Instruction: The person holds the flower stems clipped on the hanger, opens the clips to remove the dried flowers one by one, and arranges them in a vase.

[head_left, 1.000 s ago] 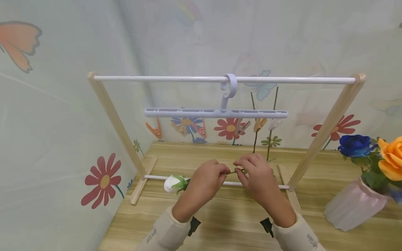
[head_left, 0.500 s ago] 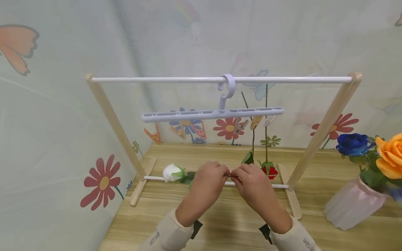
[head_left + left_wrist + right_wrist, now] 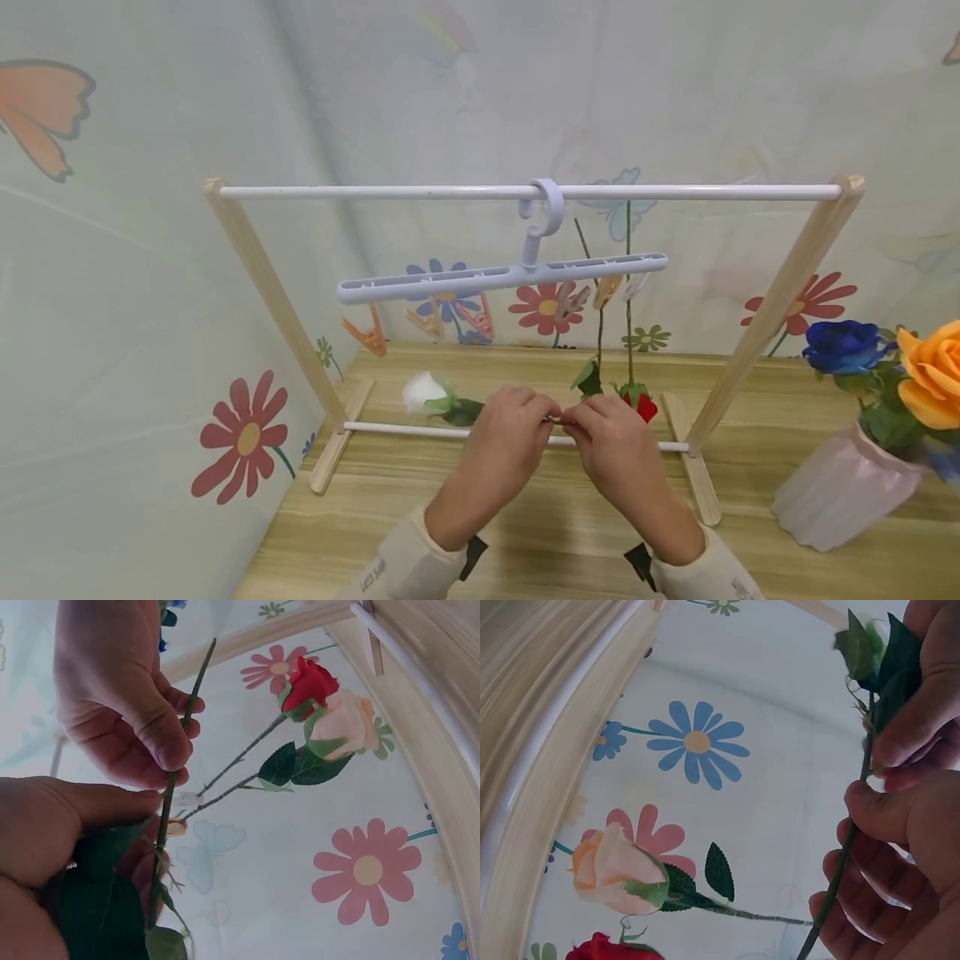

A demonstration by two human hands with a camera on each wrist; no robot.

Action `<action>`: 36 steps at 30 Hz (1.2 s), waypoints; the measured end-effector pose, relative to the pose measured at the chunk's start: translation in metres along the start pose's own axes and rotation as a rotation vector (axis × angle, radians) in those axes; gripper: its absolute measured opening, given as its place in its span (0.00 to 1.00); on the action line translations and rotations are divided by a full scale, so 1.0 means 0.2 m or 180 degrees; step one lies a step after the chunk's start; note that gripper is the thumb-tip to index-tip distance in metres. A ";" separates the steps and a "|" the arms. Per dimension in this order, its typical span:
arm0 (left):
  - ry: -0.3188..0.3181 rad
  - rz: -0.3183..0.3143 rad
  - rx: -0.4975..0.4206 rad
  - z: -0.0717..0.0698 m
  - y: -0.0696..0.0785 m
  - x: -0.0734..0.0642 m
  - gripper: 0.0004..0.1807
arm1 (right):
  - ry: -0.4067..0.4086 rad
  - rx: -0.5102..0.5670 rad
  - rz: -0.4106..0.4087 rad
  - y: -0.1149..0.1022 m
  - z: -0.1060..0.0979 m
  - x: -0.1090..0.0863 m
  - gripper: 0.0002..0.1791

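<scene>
Head view: my left hand (image 3: 504, 435) and right hand (image 3: 617, 442) pinch the stem (image 3: 165, 817).
White rose (image 3: 422, 392): probably light, crushable.
Stem: likely stiff; I'd hold there.

The head view looks forward and down over the rack (image 3: 420, 192); both wrist views (much nearer) face the stem (image 3: 163, 825) and share the peach rose (image 3: 615, 871), their exact tilt unclear.

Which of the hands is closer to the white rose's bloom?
The left. The left hand pinches the stem on the side nearer the white bloom; the right hand pinches it farther along, away from the bloom.
</scene>
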State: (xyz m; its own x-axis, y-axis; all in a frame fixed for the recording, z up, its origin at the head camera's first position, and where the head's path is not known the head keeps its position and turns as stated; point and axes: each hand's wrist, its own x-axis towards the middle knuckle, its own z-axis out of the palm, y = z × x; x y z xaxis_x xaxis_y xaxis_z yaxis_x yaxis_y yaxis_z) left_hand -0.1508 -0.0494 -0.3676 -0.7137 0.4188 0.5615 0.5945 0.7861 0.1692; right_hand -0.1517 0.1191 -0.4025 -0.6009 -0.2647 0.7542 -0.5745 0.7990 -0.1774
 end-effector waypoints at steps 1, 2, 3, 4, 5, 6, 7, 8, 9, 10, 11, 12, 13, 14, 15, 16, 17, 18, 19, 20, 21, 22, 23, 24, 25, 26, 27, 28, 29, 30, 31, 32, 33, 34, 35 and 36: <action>0.0100 0.0066 -0.0088 0.00 0.00 0.00 0.05 | 0.0042 -0.0013 0.0029 0.01 0.00 -0.01 0.10; 0.0202 0.0139 -0.0165 0.00 0.01 0.00 0.06 | 0.0090 -0.0024 0.0049 0.02 -0.01 -0.01 0.10; 0.0311 0.0232 -0.0239 0.00 0.01 0.00 0.06 | 0.0134 -0.0033 0.0065 0.03 -0.01 -0.02 0.10; 0.0414 0.0319 -0.0312 0.00 0.01 0.01 0.06 | 0.0178 -0.0048 0.0076 0.05 -0.02 -0.02 0.11; 0.0504 0.0404 -0.0371 0.00 0.01 0.01 0.05 | 0.0225 -0.0058 0.0092 0.06 -0.03 -0.03 0.11; 0.0592 0.0484 -0.0438 -0.01 0.01 0.01 0.05 | 0.0271 -0.0055 0.0112 0.07 -0.04 -0.04 0.11; 0.0665 0.0558 -0.0501 -0.01 0.02 0.02 0.05 | 0.0310 -0.0046 0.0131 0.09 -0.05 -0.04 0.12; 0.0733 0.0621 -0.0560 -0.02 0.02 0.02 0.05 | 0.0352 -0.0029 0.0162 0.10 -0.07 -0.05 0.12; 0.0789 0.0677 -0.0616 -0.02 0.02 0.02 0.04 | 0.0398 -0.0013 0.0200 0.11 -0.08 -0.06 0.12; 0.0835 0.0721 -0.0663 -0.02 0.02 0.02 0.04 | 0.0445 0.0000 0.0242 0.12 -0.09 -0.06 0.12; 0.0869 0.0752 -0.0702 -0.02 0.03 0.03 0.03 | 0.0484 0.0014 0.0292 0.14 -0.10 -0.07 0.12; 0.0887 0.0768 -0.0738 -0.03 0.03 0.03 0.04 | 0.0516 0.0028 0.0354 0.15 -0.11 -0.08 0.11; 0.0884 0.0769 -0.0764 -0.03 0.03 0.03 0.04 | 0.0547 0.0032 0.0411 0.15 -0.12 -0.08 0.11; 0.0866 0.0756 -0.0790 -0.03 0.03 0.03 0.04 | 0.0574 0.0040 0.0463 0.16 -0.13 -0.09 0.11; 0.0838 0.0734 -0.0811 -0.02 0.03 0.02 0.04 | 0.0605 0.0037 0.0509 0.17 -0.14 -0.10 0.11; 0.0804 0.0704 -0.0833 -0.02 0.03 0.02 0.04 | 0.0624 0.0035 0.0549 0.18 -0.15 -0.11 0.10; 0.0765 0.0668 -0.0852 -0.02 0.03 0.02 0.05 | 0.0647 0.0030 0.0587 0.19 -0.15 -0.12 0.10; 0.0727 0.0633 -0.0869 -0.01 0.03 0.02 0.05 | 0.0669 0.0020 0.0622 0.20 -0.16 -0.12 0.11; 0.0696 0.0600 -0.0883 -0.01 0.02 0.01 0.05 | 0.0694 0.0010 0.0651 0.20 -0.17 -0.13 0.11; 0.0673 0.0573 -0.0887 0.00 0.02 0.01 0.06 | 0.0719 0.0020 0.0685 0.21 -0.17 -0.13 0.10; 0.0659 0.0545 -0.0891 0.01 0.02 0.01 0.06 | 0.0756 0.0044 0.0720 0.22 -0.18 -0.14 0.11; 0.0649 0.0519 -0.0885 0.02 0.02 0.01 0.06 | 0.0792 0.0080 0.0749 0.23 -0.19 -0.14 0.11; 0.0633 0.0481 -0.0885 0.02 0.01 0.01 0.06 | 0.0846 0.0101 0.0778 0.24 -0.20 -0.15 0.11; 0.0619 0.0437 -0.0886 0.03 0.01 0.02 0.06 | 0.0899 0.0147 0.0824 0.25 -0.22 -0.15 0.11; 0.0602 0.0382 -0.0895 0.04 0.00 0.02 0.06 | 0.0959 0.0203 0.0863 0.26 -0.23 -0.15 0.11; 0.0575 0.0319 -0.0917 0.05 0.00 0.03 0.06 | 0.1042 0.0247 0.0901 0.27 -0.25 -0.16 0.10; 0.0536 0.0245 -0.0956 0.05 -0.01 0.03 0.06 | 0.1113 0.0255 0.0963 0.28 -0.26 -0.16 0.10; 0.0488 0.0165 -0.1005 0.06 -0.01 0.03 0.05 | 0.1150 0.0258 0.1041 0.28 -0.28 -0.16 0.10; 0.0432 0.0078 -0.1060 0.07 -0.02 0.04 0.05 | 0.1183 0.0230 0.1122 0.29 -0.31 -0.16 0.08; 0.0373 -0.0006 -0.1114 0.08 -0.03 0.04 0.05 | 0.1216 0.0212 0.1200 0.29 -0.33 -0.16 0.08; 0.0309 -0.0088 -0.1186 0.09 -0.03 0.04 0.05 | 0.1247 0.0179 0.1281 0.29 -0.35 -0.17 0.08; 0.0241 -0.0172 -0.1244 0.10 -0.04 0.05 0.05 | 0.1271 0.0148 0.1363 0.29 -0.37 -0.17 0.07; 0.0172 -0.0253 -0.1297 0.11 -0.04 0.05 0.05 | 0.1291 0.0137 0.1448 0.29 -0.40 -0.17 0.07; 0.0108 -0.0331 -0.1339 0.12 -0.04 0.05 0.05 | 0.1306 0.0134 0.1507 0.29 -0.42 -0.17 0.06; 0.0052 -0.0393 -0.1371 0.12 -0.04 0.06 0.06 | 0.1384 0.0139 0.1544 0.30 -0.44 -0.17 0.06; 0.0000 -0.0453 -0.1421 0.13 -0.04 0.06 0.06 | 0.1480 0.0192 0.1577 0.30 -0.46 -0.17 0.07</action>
State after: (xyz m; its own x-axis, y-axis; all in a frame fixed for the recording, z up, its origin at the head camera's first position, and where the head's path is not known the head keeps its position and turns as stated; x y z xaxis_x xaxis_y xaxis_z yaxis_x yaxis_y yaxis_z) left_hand -0.1743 -0.0384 -0.3830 -0.7997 0.3209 0.5075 0.5919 0.5632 0.5766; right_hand -0.1141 0.2256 -0.3812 -0.5074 0.3949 0.7659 -0.3313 0.7310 -0.5965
